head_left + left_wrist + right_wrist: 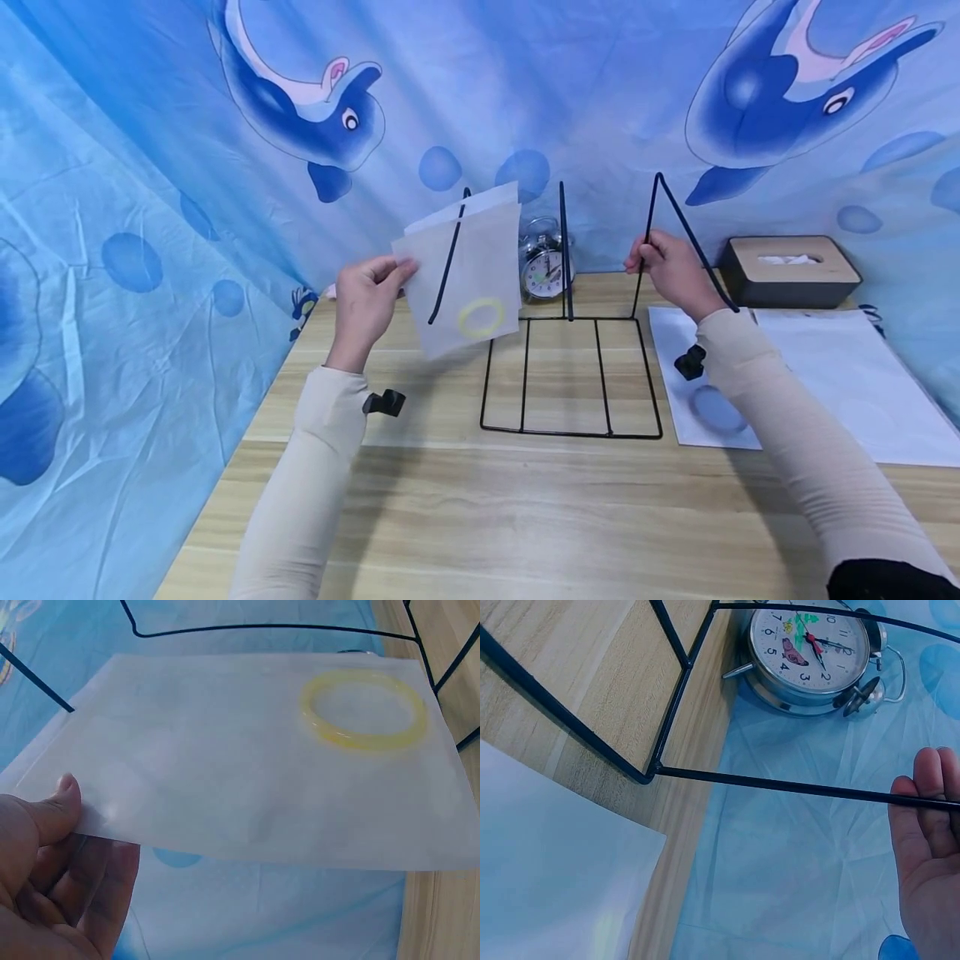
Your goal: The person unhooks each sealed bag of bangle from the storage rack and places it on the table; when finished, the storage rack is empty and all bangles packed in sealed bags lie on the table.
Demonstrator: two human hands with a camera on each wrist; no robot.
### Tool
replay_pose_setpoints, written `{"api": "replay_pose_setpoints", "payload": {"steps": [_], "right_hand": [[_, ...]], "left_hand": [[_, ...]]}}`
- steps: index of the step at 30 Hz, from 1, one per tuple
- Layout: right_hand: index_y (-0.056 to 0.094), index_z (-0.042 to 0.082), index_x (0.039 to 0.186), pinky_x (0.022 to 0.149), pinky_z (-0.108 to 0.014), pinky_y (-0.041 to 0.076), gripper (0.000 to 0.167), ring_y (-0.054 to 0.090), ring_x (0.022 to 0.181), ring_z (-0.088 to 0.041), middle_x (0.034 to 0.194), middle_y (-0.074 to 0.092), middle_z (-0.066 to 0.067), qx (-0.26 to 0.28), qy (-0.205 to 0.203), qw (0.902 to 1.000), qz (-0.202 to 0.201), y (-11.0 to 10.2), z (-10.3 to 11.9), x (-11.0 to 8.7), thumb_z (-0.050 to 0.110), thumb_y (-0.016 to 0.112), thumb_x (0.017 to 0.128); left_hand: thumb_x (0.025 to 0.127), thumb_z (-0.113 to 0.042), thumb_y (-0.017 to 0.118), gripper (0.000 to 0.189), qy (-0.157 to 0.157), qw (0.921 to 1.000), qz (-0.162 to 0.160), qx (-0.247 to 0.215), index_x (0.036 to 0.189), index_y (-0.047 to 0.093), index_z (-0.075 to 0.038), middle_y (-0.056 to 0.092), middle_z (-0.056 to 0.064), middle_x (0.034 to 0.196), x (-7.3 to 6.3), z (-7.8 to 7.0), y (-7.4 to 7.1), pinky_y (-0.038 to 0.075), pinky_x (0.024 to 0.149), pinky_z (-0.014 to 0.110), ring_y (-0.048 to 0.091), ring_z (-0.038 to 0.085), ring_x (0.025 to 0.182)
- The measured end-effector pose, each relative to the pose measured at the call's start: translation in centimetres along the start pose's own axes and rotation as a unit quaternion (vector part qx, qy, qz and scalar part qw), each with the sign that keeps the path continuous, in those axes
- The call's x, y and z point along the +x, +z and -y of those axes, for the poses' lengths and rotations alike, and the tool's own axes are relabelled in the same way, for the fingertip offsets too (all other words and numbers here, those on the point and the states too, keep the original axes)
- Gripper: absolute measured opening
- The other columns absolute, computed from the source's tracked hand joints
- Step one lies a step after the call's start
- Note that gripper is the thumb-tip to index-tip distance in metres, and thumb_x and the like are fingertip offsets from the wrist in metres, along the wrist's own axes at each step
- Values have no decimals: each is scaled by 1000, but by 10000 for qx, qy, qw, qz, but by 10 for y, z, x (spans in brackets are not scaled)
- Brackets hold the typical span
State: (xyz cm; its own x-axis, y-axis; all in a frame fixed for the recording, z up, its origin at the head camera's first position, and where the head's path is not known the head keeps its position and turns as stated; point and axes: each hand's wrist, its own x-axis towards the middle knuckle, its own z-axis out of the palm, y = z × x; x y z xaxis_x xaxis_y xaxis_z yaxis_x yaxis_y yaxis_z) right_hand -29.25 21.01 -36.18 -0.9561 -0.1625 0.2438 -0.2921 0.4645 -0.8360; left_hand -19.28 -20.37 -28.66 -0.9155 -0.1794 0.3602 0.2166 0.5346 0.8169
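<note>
In my left hand (367,304), thumb and fingers pinch the left edge of a translucent white pouch (202,765). A yellow ring (364,710) shows near the pouch's far corner. The pouch stands on edge at the left side of a black wire rack (572,434), behind the free leg of its left bent wire (447,267). At the rack's right side my right hand (675,271) holds the right bent wire (649,212); in the right wrist view that wire crosses the fingers (928,776). The rack's base lies on the table.
A metal alarm clock (543,275) stands behind the rack. White paper sheets (840,383) lie on the right, with a dark tissue box (787,293) behind them. A blue dolphin-print curtain (450,83) borders the wooden table (525,517) at the back and left.
</note>
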Motion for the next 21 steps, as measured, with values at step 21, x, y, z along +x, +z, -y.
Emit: {"api": "replay_pose_setpoints", "payload": {"steps": [21], "right_hand": [[57,1,109,91,-35,52,31,64,95,-20,106,63,-13,-16,-34,10000,-35,0,-3,1,26,38,108]], "left_hand": [[100,-27,65,29,1367,9887,68,-611,107,75,-1,72,13,91,-28,-4,-15,52,59,23,63,16,71]]}}
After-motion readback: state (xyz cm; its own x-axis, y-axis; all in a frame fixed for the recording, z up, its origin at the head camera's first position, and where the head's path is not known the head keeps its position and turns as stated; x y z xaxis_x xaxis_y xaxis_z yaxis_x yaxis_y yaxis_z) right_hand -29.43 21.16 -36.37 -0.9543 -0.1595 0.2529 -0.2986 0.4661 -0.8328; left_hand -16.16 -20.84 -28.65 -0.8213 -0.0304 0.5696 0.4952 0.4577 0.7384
